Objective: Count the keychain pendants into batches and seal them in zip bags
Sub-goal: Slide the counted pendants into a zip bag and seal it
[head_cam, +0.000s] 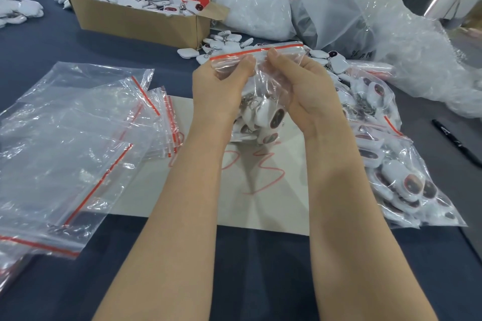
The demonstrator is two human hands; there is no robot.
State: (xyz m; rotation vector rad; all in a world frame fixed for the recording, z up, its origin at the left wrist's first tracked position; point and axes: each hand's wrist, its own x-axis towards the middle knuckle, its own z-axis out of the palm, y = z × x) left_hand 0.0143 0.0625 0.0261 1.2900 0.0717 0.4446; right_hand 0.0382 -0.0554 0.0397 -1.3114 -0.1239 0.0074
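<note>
The person holds one zip bag (263, 86) up over the worktop (78, 41), above a sheet of paper (260, 206). The left hand (216, 88) and the right hand (307, 91) each have their grip closed on the thin film just below the red zip strip (257, 52), with thumbs on the near side and side by side at the middle of the mouth.

The bag is soft, clear and likely slippery, and has no stiffness of its own. Its weight comes from the pendants (263, 118), which have sunk into a lump at the bottom with their metal rings bunched together. The load looks light but loose, so it would swing or shift if the bag were tipped. The best hold is probably where the hands are now, close under the strip, so the two lips can be lined up and pressed shut from the middle outward.

The bag hangs mouth up and away from the person, bottom down and nearer. Its long axis runs from mouth to bottom, and the strip lies crosswise, left to right, rising slightly to the right. Whether the strip is already pressed closed cannot be told.

Empty bags (73, 138) lie to the left and filled bags (407, 180) to the right.
</note>
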